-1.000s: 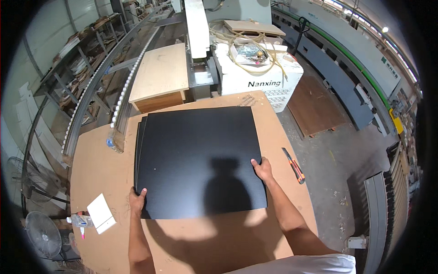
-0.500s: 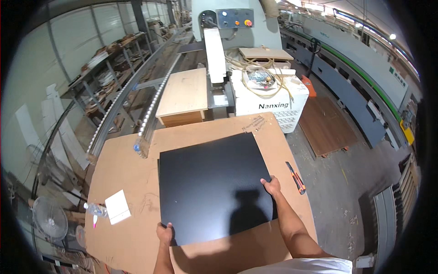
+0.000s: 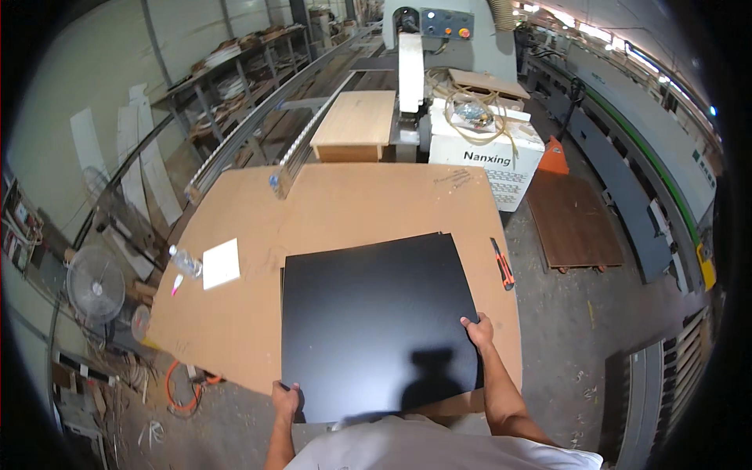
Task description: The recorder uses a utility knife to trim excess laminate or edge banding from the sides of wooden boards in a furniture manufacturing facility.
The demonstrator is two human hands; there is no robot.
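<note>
Head view, workshop floor: a person's two bare hands grip a stack of thin, matte black rectangular panels (image 3: 376, 321) lying on a broad brown fibreboard worktable (image 3: 345, 204). The stack fills the lower centre of the frame, its near edge overhanging the table's near rim. The left hand (image 3: 286, 399), at the lower centre-left, curls around the stack's near left corner, thumb on top. The right hand (image 3: 479, 329), right of centre, pinches the stack's right edge with the fingers laid on the top face. A second panel edge peeks out along the stack's left and upper right sides.

On the table at centre-left lies a small white square card (image 3: 221, 263), and just beside it, to its left, a clear plastic bottle (image 3: 185, 261) on its side, with a pink-tipped marker (image 3: 177, 283) below. Near the table's right edge, close to the stack's upper right corner, rests an orange-and-black utility knife (image 3: 502, 265).

Beyond the table, at upper centre, a white box-shaped machine housing (image 3: 486, 149) carries dark lettering on its front and a tangle of beige hoses on top. Left of it stands a pale wooden cabinet (image 3: 356, 125). Above, a grey control panel (image 3: 442, 23) shows round buttons, one red. A roller conveyor rail (image 3: 258, 125) runs diagonally through the upper left. A floor fan (image 3: 95, 283) stands at the far left; a dark brown board (image 3: 573, 223) lies on the floor at right.
</note>
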